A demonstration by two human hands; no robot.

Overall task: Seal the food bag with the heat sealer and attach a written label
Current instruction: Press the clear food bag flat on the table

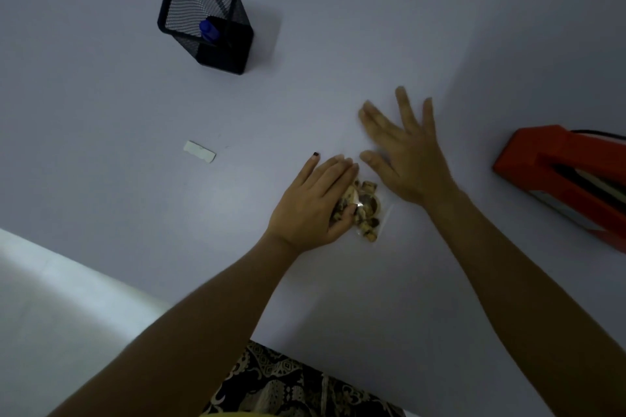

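Observation:
A clear food bag (pixel 367 210) with brown snack pieces lies on the white table, near the middle. My left hand (pixel 315 203) rests on its left side, fingers curled over the contents. My right hand (pixel 403 152) lies flat with fingers spread just beyond the bag, over its transparent upper part, which is hard to make out. The red heat sealer (pixel 562 176) sits at the right edge, partly cut off. A small white label (pixel 200 151) lies to the left. A blue marker (pixel 208 30) stands in a black mesh pen holder (pixel 206 17) at the back left.
The table's near edge (pixel 305 354) runs diagonally below my arms, with patterned fabric beneath it. A pale surface lies at the lower left. Bare tabletop stretches between the label, the holder and the bag.

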